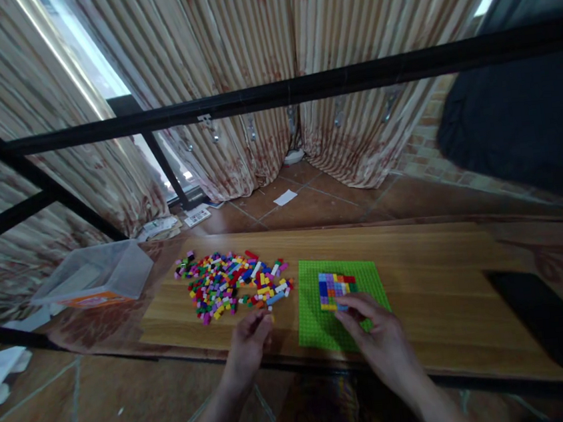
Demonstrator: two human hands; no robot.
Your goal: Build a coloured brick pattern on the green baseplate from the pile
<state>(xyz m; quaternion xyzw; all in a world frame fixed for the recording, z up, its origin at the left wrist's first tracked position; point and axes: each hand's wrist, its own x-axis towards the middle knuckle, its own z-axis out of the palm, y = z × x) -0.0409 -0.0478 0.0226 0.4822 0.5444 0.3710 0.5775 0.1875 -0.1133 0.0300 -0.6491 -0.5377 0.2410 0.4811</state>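
Observation:
On the wooden board lies a green studded baseplate (314, 308), and a block of multicoloured toy bricks (330, 288) is built up near its middle. My right hand (377, 328) reaches over the plate, thumb and fingers closed together at the block's lower right corner; whether a brick is between them is hidden. Left of the plate, my left hand (251, 338) is closed in a pinch on a small yellowish brick (271, 319), only partly seen. Just beyond that hand spreads a loose pile of mixed bricks (223, 281).
A clear plastic box (116, 268) with an orange label stands left of the pile. At the right end of the wooden board (435, 289) lies a dark flat panel (549, 317). A black metal bar (260, 99) crosses in front of the striped curtains (243, 34).

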